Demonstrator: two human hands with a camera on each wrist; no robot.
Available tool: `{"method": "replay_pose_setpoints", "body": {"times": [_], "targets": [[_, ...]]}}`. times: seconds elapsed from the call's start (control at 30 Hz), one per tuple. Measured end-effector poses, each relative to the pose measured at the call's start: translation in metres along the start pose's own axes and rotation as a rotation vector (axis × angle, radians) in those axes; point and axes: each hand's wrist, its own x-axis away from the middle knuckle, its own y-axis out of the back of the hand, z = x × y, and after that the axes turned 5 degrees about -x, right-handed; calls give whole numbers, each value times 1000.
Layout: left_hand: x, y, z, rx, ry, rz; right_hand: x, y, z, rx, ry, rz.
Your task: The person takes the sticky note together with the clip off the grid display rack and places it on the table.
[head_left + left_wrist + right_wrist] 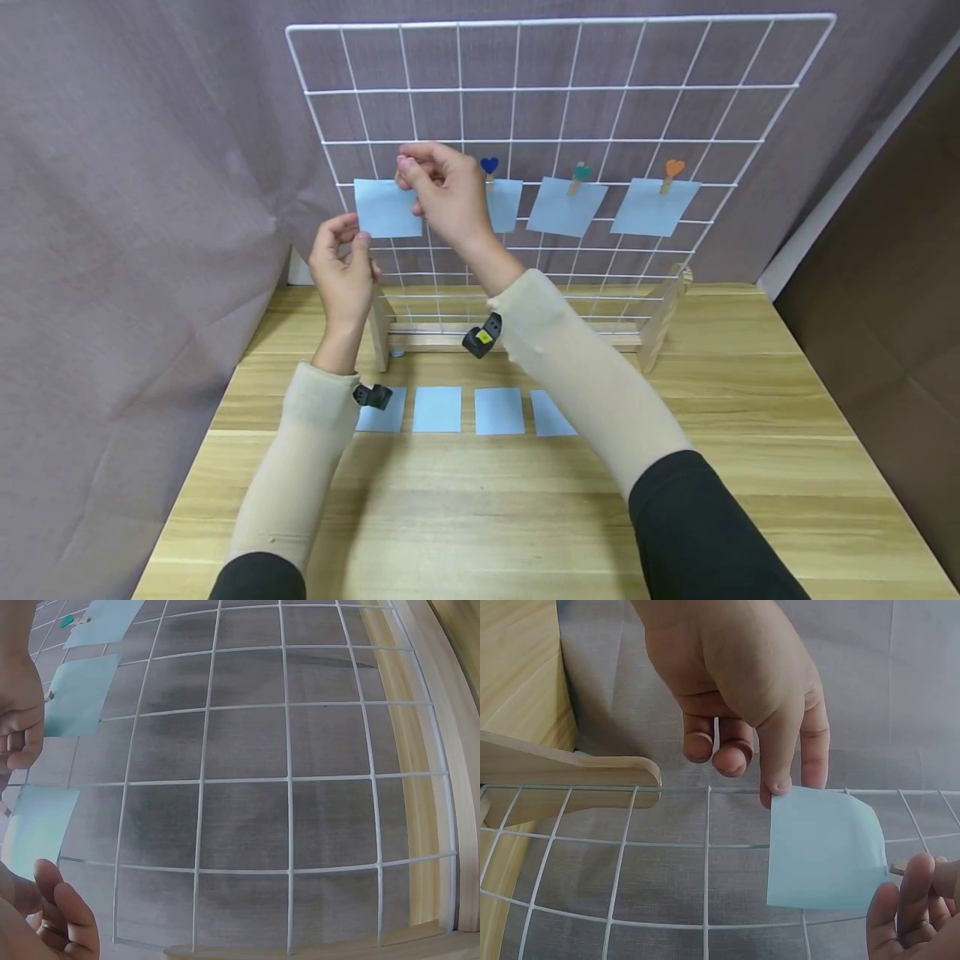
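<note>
My left hand (341, 271) pinches the left edge of a light-blue paper square (386, 208), which lies against a white wire grid (517, 87) at its left end. At the square's upper right, my right hand (447, 192) pinches a small wooden clothespin (900, 866); only its tip shows in the right wrist view, right at the paper's edge, the rest hidden by fingers. Along the same grid row, other blue squares hang from clothespins with a blue heart (489, 165), a green heart (582, 172) and an orange heart (675, 168). My right hand partly covers the nearest hung square (506, 206).
Wooden feet (663, 321) hold the grid upright on a wood-grain table (480, 517). Several more blue squares (437, 409) lie in a row in front of it, some partly covered by my forearms. Grey cloth (150, 167) hangs behind and to the left.
</note>
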Motion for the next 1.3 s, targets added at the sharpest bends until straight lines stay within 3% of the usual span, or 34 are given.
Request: {"method": "replay_pose_setpoints", "body": {"times": [0.4, 0.8, 1.3], "targets": [[4, 3, 1, 24, 26, 13, 5, 16, -1, -16, -1, 18], [6, 6, 4, 50, 44, 0, 0, 33, 6, -126, -39, -13], [13, 10, 8, 33, 35, 6, 10, 49, 8, -108, -89, 10]]}}
